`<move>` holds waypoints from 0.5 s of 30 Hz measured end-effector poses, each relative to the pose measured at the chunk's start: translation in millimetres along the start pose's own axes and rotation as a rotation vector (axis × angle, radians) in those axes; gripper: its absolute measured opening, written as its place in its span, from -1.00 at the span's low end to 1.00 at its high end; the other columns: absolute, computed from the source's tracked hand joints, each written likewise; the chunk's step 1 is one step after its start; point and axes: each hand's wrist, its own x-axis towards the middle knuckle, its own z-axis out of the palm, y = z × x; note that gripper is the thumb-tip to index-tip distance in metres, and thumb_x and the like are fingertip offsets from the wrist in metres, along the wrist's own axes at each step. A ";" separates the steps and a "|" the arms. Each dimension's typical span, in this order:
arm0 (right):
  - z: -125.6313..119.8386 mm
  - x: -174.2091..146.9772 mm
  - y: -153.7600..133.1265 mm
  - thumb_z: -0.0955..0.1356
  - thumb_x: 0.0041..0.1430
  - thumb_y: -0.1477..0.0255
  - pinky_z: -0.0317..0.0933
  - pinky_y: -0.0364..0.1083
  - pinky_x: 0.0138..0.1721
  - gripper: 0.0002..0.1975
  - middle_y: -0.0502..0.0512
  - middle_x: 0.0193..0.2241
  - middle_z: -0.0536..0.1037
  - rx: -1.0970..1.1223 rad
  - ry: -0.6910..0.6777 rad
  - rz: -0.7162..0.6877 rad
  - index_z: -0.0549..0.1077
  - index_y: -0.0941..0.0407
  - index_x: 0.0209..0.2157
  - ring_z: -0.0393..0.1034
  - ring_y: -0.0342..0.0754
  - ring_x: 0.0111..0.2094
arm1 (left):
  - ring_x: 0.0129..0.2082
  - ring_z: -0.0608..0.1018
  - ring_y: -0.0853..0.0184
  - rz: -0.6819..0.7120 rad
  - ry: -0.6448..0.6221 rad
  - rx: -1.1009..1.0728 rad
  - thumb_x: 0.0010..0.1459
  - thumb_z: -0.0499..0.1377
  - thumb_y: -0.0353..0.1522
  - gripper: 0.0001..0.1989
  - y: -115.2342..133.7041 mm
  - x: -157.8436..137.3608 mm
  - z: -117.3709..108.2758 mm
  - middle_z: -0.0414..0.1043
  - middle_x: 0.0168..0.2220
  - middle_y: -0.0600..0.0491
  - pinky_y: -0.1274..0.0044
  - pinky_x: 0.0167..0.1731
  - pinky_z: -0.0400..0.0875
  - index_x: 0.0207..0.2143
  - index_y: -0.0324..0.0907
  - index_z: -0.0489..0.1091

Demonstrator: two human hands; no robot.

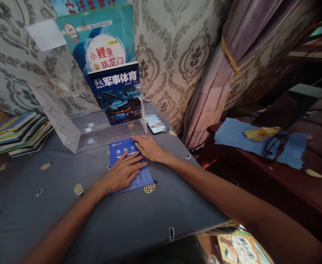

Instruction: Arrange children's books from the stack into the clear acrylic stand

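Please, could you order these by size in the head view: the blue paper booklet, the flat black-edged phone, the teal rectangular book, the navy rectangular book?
Largest to smallest, as they look:
Teal book, partly hidden
Navy book
Blue booklet, partly covered
Phone

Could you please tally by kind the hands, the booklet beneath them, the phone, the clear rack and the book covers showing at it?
Hands: 2
Booklet: 1
Phone: 1
Rack: 1
Book covers: 3
Total: 8

The notice booklet is blue with white lettering. A yellow pineapple print dots the grey tablecloth; the far wallpaper wears brown damask.
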 end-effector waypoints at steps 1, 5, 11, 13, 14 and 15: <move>-0.2 -0.2 -0.5 0.11 0.46 0.43 0.02 0.07 0.30 -0.56 0.23 0.21 0.43 -0.005 0.001 -0.003 0.28 0.20 0.26 0.27 0.01 0.25 | 0.40 0.18 0.25 0.019 -0.014 -0.016 0.43 -0.07 -0.31 -0.58 4.1 -2.7 -1.2 0.24 0.34 0.06 0.07 0.38 -0.05 0.26 0.06 0.29; -1.6 -1.3 -1.9 0.11 0.47 0.40 0.03 0.06 0.29 -0.57 0.23 0.21 0.43 -0.019 -0.003 -0.004 0.29 0.19 0.25 0.26 0.01 0.25 | 0.40 0.18 0.24 0.068 -0.065 -0.066 0.42 -0.04 -0.36 -0.56 17.0 -15.7 -7.9 0.18 0.37 0.11 0.03 0.37 -0.07 0.26 0.16 0.27; -4.7 -4.0 -5.5 0.17 0.46 0.32 0.03 0.10 0.29 -0.57 0.27 0.22 0.42 -0.043 -0.011 -0.019 0.29 0.21 0.24 0.25 0.07 0.26 | 0.40 0.17 0.22 0.071 -0.087 -0.108 0.37 0.00 -0.44 -0.50 23.7 -39.3 -12.3 0.14 0.38 0.14 0.00 0.36 -0.02 0.25 0.22 0.27; -5.0 -4.7 -6.6 0.19 0.45 0.29 0.03 0.10 0.30 -0.56 0.27 0.22 0.42 -0.054 -0.011 -0.032 0.29 0.19 0.24 0.24 0.06 0.27 | 0.40 0.18 0.22 0.058 -0.077 -0.117 0.34 0.02 -0.48 -0.46 23.4 -48.2 -11.3 0.16 0.37 0.15 0.02 0.36 0.01 0.26 0.23 0.25; -5.1 -5.1 -7.2 0.19 0.45 0.28 0.02 0.11 0.30 -0.55 0.27 0.22 0.42 -0.062 -0.013 -0.038 0.29 0.18 0.24 0.23 0.07 0.28 | 0.39 0.19 0.22 0.053 -0.068 -0.120 0.33 0.02 -0.49 -0.44 23.0 -52.3 -10.9 0.16 0.37 0.15 0.03 0.35 0.03 0.27 0.23 0.24; -5.2 -5.6 -8.1 0.20 0.44 0.26 0.01 0.13 0.31 -0.55 0.27 0.22 0.42 -0.074 -0.016 -0.041 0.29 0.17 0.24 0.22 0.07 0.28 | 0.39 0.20 0.22 0.049 -0.055 -0.122 0.33 0.02 -0.49 -0.44 22.5 -56.0 -10.7 0.17 0.37 0.15 0.04 0.35 0.05 0.27 0.23 0.24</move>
